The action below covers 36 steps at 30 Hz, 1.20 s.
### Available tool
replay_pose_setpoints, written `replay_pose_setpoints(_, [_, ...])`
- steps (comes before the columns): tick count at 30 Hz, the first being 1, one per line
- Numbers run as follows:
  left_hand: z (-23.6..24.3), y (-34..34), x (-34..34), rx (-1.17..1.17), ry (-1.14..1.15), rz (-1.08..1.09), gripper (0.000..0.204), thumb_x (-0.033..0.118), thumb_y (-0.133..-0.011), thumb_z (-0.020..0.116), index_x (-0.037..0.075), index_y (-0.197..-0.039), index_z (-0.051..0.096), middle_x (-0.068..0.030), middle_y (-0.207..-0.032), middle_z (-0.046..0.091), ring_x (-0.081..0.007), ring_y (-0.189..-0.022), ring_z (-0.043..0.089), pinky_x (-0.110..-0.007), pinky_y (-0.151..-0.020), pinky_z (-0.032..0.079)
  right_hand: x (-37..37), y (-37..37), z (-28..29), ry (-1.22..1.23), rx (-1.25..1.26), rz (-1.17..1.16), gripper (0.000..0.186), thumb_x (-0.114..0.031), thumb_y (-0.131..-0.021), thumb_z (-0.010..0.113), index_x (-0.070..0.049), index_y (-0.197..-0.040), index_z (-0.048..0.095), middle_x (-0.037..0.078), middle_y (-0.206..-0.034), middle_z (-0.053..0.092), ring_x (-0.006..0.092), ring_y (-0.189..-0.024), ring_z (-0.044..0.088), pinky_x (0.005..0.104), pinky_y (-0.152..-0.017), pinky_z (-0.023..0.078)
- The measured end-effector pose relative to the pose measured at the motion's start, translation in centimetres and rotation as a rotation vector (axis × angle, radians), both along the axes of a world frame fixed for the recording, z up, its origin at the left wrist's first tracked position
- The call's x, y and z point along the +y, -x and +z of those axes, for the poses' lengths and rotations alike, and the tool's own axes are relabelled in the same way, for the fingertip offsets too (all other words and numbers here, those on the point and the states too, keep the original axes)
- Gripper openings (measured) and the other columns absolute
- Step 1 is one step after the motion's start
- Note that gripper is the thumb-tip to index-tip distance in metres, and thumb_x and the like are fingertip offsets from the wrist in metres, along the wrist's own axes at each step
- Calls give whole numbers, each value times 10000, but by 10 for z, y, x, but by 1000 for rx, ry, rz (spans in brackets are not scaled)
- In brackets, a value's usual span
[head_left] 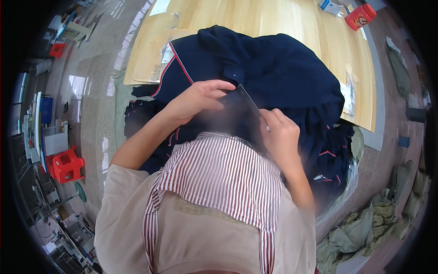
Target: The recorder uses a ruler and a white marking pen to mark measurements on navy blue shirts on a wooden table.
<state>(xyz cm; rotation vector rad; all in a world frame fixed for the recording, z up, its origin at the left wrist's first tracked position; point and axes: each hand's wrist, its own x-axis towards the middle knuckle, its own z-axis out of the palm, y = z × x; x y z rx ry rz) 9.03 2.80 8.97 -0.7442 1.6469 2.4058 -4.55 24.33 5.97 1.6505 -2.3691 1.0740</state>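
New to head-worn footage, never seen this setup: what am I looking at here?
No machine here: a person works barehanded. This single picture comes from the left of two fisheye cameras on their head, looking down, so edges bend and the striped apron shows below.

Navy cloth with red-and-white trim lies heaped on a wood-toned table; a red container stands at the far right. The right hand grips a dark narrow strip, its exact kind unclear; the left hand is at its far end.
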Motion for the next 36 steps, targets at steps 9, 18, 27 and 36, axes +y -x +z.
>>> replay_pose_setpoints(9, [-16, -11, -20, -161, 207, -64, 248, 97, -873, 661, 12, -1100, 612, 14, -868, 651, -40, -810, 589, -186, -757, 456, -3, 14, -4, -83, -305, 83, 160, -41, -766, 710, -67, -924, 722, 48, -764, 643, 220, -607, 628, 314, -568, 497])
replay_pose_setpoints(18, [-27, -15, -39, -235, -117, -157, 188, 58, -880, 617, -32, -1028, 689, -42, -940, 715, -83, -830, 659, -193, -797, 515, -45, 60, 17, -317, -323, 411, 195, 35, -797, 689, -15, -983, 718, 102, -773, 620, 207, -647, 598, 285, -620, 467])
replay_pose_setpoints(27, [-30, -24, -50, -148, -127, -230, 343, -86, -722, 642, -30, -1059, 674, -76, -921, 705, -130, -792, 663, -251, -746, 549, -77, 80, 14, -333, -514, 532, 172, 3, -811, 701, -22, -980, 726, 80, -748, 602, 203, -652, 570, 303, -626, 447])
replay_pose_setpoints(36, [-26, -16, -56, -141, -60, -306, 407, -63, -678, 636, -49, -1082, 681, -18, -963, 696, -75, -844, 593, -216, -827, 462, -92, 91, 15, -331, -644, 641, 163, 9, -834, 689, 1, -995, 717, 40, -738, 573, 129, -687, 530, 269, -646, 427])
